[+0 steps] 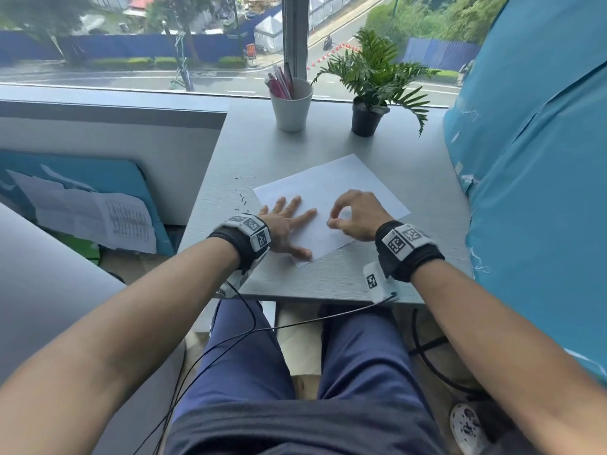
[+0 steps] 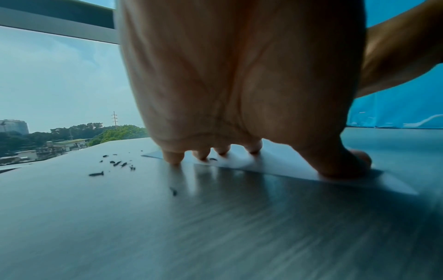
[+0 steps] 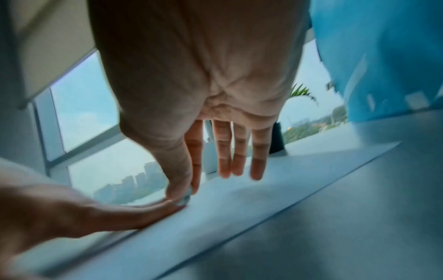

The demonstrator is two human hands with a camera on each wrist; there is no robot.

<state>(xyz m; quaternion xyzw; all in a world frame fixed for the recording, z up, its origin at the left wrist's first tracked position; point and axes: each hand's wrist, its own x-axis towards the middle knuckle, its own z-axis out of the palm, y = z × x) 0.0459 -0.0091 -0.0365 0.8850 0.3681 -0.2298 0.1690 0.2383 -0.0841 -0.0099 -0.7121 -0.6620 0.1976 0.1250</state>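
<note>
White cup (image 1: 291, 108) with pens (image 1: 281, 82) well beyond left hand (image 1: 284, 224). Potted plant (image 1: 371, 90) beyond right hand (image 1: 356, 213). Dark scraps (image 1: 242, 198) near left hand, on grey table (image 1: 427, 192). Blue sheeting (image 1: 538, 159) right of right hand.

A flat white paper sheet (image 1: 331, 188) lies on the grey table (image 1: 410, 178), under the fingers (image 1: 305, 216) of the left hand (image 1: 282, 221). Tiny dark crumbs (image 1: 242, 198) lie left of them. A white pen cup (image 1: 290, 110) and a green potted plant (image 1: 366, 118) stand beyond.

The sheet of paper (image 1: 331, 192) is plain white, the table (image 1: 410, 178) grey with fine streaks, the cup (image 1: 290, 110) white, the plant pot (image 1: 364, 121) black.
</note>
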